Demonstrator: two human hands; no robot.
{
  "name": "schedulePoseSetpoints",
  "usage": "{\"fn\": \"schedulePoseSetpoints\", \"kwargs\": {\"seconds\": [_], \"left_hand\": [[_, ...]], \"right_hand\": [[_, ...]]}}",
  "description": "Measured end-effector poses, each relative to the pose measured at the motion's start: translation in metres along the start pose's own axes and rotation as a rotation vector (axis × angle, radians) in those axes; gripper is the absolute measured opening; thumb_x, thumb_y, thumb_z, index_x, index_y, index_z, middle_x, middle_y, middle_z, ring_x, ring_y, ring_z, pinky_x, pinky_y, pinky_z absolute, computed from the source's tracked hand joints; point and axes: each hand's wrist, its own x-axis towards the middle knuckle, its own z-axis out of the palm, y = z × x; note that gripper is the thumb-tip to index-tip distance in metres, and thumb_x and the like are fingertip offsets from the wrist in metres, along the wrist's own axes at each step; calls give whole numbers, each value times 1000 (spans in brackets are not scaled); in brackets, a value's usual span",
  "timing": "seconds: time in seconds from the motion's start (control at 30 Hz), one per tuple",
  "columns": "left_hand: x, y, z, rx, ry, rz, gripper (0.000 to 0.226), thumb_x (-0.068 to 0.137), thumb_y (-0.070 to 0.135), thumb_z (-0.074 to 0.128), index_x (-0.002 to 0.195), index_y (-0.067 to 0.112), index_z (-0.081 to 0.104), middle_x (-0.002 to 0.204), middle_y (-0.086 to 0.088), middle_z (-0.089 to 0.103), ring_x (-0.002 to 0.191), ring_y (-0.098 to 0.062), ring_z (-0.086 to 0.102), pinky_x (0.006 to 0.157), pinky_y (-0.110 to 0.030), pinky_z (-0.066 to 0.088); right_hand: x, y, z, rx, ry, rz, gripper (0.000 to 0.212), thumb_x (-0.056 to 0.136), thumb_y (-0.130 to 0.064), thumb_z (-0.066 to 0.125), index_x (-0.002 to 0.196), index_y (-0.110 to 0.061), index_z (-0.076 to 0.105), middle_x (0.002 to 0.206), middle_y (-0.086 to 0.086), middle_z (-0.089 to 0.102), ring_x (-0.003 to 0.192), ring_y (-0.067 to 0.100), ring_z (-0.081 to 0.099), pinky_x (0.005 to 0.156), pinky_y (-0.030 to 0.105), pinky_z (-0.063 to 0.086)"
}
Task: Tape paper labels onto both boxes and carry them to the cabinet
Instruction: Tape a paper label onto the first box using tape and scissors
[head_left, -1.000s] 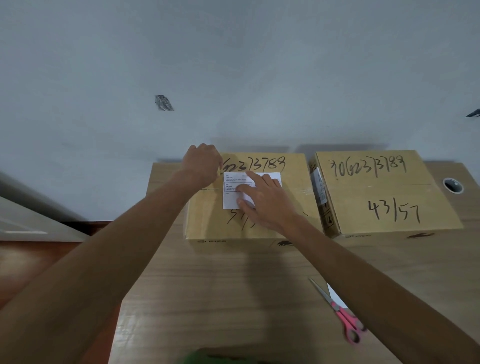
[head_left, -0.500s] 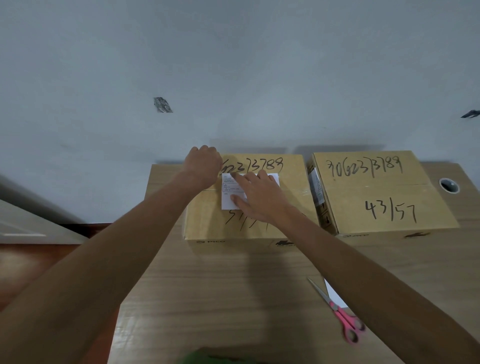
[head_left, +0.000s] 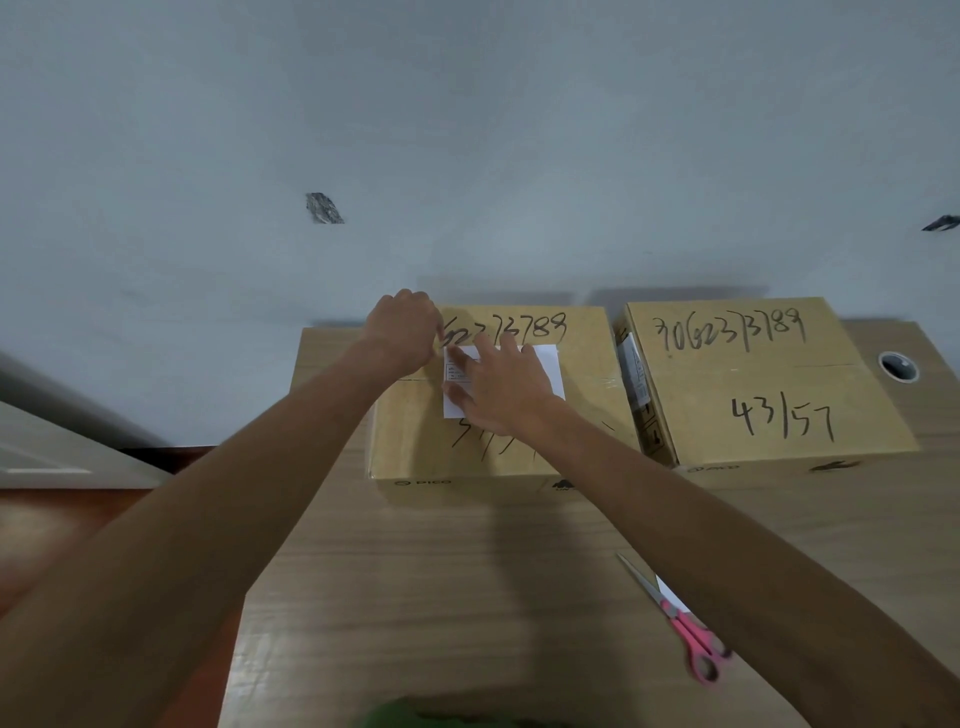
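Paper label (head_left: 545, 366) on left box (head_left: 582, 415), flat right hand (head_left: 506, 395) pressing it, left hand (head_left: 402, 332) curled at its corner

Hands (head_left: 457, 364) on labelled box (head_left: 582, 405)

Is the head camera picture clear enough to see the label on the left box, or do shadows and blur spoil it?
Head view: the label is sharp where visible, its print too small to read; the right hand covers most of it; soft shadows behind the left box; wide-angle bending at the edges.
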Motion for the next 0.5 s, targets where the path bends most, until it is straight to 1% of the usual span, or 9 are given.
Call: {"fn": "schedulePoseSetpoints", "kwargs": {"seconds": [0.1, 0.2, 0.3, 0.4, 0.5], "left_hand": [[-2, -1, -1, -50, 6, -3, 21, 85, 19, 65, 106, 22, 69, 112, -8, 56, 108, -25, 49, 89, -34, 39], [-3, -2, -2, -80, 2, -8, 21, 86, 21, 65, 106, 21, 69, 113, -8, 56, 109, -25, 49, 88, -34, 39], [-4, -1, -3, -98, -1, -12, 24, 85, 21, 66, 109, 20, 68, 114, -9, 55, 111, -25, 48, 89, -34, 39], [-5, -1, -2, -123, 2, -19, 26, 85, 22, 66, 111, 21, 67, 115, -9, 56, 112, -26, 47, 90, -34, 39], [-8, -6, -1, -159, 13, -17, 29, 84, 24, 66, 113, 24, 66, 116, -7, 60, 112, -25, 50, 91, -36, 40]], "right_hand": [[-2, -1, -1, 10, 7, 5, 60, 99, -56, 24, 151, -26, 27, 145, 11, 38, 130, 36, 36, 97, 48, 39], [-4, -1, -1, 23, 1, 3, 59, 99, -55, 24, 152, -27, 24, 144, 12, 39, 130, 37, 36, 96, 47, 40], [-4, -2, -4, 13, -7, 6, 55, 100, -52, 25, 149, -28, 28, 140, 12, 42, 127, 37, 38, 92, 46, 41], [-4, -4, -7, 0, -20, 11, 54, 100, -50, 25, 149, -28, 29, 139, 12, 41, 126, 37, 37, 90, 45, 41], [-5, -7, -9, -28, -44, 13, 56, 100, -49, 24, 151, -26, 25, 141, 13, 38, 127, 36, 36, 91, 44, 41]]}}
